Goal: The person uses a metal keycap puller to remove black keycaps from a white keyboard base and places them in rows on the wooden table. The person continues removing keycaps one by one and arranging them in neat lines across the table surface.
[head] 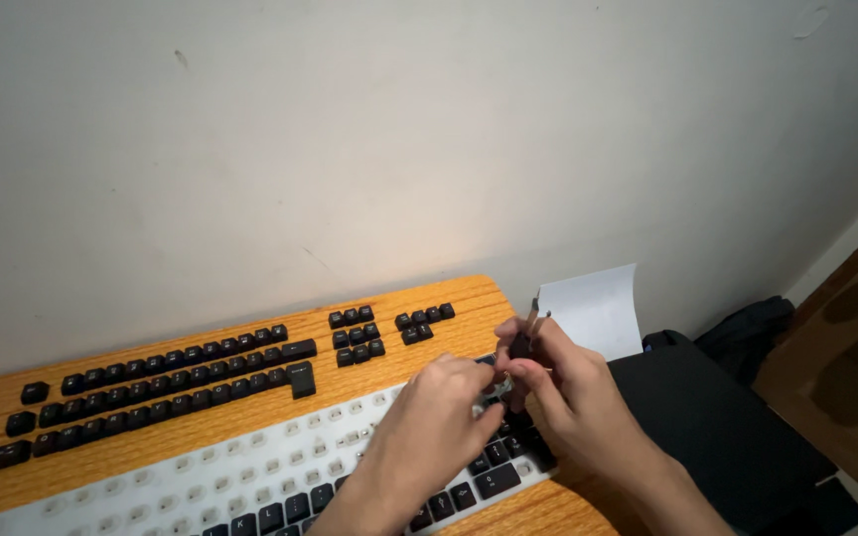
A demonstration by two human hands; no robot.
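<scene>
A pale wall [350,129] fills the upper field, and below it an orange wooden desk [250,437] carries the work. On the desk lies a white keyboard base [181,476], most of its switches bare, with a few black keycaps still seated along its near right edge [494,481]. Beyond it, removed black keycaps [171,382] are laid out in ordered rows, with two smaller clusters [389,328] to their right. A sheet of white paper [593,308] stands at the desk's far right corner, beside a black chair seat [717,427]. Step in hand, as judged: stripping keycaps from the board, with the right-hand block being cleared. The right hand [568,387], raised above the board's right end with wrist bent inward, has its fingers closed round a slim wire keycap puller [531,323], whose tip appears to carry a dark cap [519,345]. The left hand [439,417], back uppermost, reaches in with fingertips pinched at the same point; whether it grips the cap itself cannot be told. The next move calls for freeing the cap from the puller without flicking it away, keeping the wire clear of neighbouring switches.
</scene>
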